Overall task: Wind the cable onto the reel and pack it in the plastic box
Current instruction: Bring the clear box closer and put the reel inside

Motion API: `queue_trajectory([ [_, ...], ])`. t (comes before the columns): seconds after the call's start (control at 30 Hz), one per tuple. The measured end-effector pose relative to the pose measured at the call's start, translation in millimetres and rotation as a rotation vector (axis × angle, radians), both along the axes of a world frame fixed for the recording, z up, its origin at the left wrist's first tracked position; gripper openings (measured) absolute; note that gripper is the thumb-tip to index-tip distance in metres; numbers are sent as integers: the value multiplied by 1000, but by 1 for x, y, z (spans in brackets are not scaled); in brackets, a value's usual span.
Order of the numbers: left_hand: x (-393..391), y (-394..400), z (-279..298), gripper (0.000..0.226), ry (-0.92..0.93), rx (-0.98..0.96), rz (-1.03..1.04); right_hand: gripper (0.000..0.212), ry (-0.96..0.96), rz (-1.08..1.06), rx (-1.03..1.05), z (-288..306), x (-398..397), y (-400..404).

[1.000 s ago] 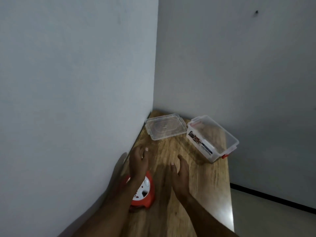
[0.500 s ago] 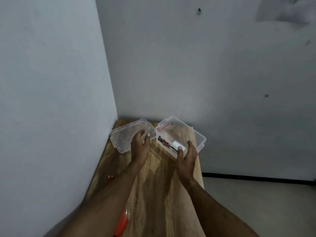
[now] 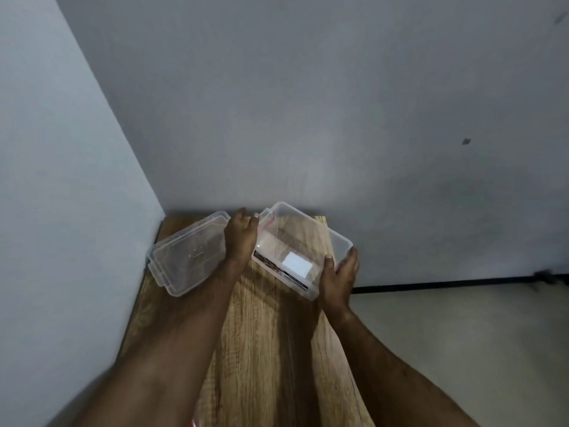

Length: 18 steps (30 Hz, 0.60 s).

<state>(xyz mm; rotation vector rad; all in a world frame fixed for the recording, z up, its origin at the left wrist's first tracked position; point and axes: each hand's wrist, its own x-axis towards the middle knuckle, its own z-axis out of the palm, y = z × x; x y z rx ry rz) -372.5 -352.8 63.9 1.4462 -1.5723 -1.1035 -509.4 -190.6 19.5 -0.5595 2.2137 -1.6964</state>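
Observation:
A clear plastic box [image 3: 303, 241] with a printed label on its near wall stands open and empty at the far end of the wooden table [image 3: 271, 349]. My left hand [image 3: 241, 235] presses against the box's left end. My right hand [image 3: 340, 274] grips its near right corner, thumb on the rim. The box's clear lid [image 3: 187, 252] lies flat just left of my left hand. A thin sliver of the red cable reel [image 3: 194, 423] shows at the bottom edge, mostly hidden by my left forearm.
The narrow table fills a corner: a wall [image 3: 61, 211] runs along its left side and another [image 3: 338, 103] closes its far end. Its right edge drops to a pale floor [image 3: 462, 334] with a black skirting strip [image 3: 446, 285].
Both hands left the red reel and reached forward to the box; they now hold its two ends. The view has swung away from the reel toward the far end of the table.

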Motion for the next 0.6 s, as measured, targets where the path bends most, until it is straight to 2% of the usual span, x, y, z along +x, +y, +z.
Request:
queue_trajectory([
  [0.2,-17,-31,-23,35,68,152,-71,65,-37,6,-5,-10,-9,-11],
  [0.5,-10,-24,-20,48,46,165,-38,68,-78,31,-81,1,-14,-7],
  [0.6,-2,-7,-12,39,60,156,2,65,-86,67,-114,13,-11,2],
])
